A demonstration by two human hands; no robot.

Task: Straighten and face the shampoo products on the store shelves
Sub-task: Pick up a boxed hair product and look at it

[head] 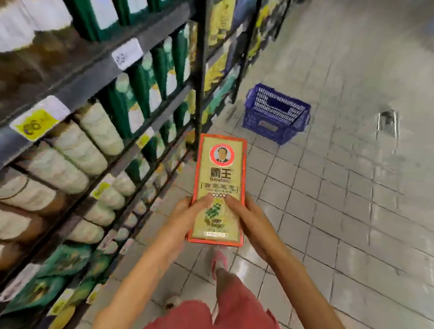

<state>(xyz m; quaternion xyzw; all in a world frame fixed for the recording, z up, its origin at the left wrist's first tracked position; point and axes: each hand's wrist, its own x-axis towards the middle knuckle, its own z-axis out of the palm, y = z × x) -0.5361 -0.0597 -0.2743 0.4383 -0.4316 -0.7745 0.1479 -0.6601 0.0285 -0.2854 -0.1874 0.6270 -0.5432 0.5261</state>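
A tall gold shampoo box with a red border (220,174) is held upright over the aisle floor, its printed front toward me. My left hand (184,215) grips its lower left edge with the thumb across the front. My right hand (248,219) grips the lower right edge, thumb also on the front. The dark metal shelves (91,83) stand to the left, filled with green bottles (139,92) and pale round-capped bottles (71,149). The whole view is blurred.
A blue plastic shopping basket (276,114) sits on the grey tiled floor (345,193) beside the shelf's far upright. Yellow and white price tags (35,123) line the shelf edges. Green pouches (62,262) fill the lowest shelf. My foot in a pink shoe (218,260) is below the box.
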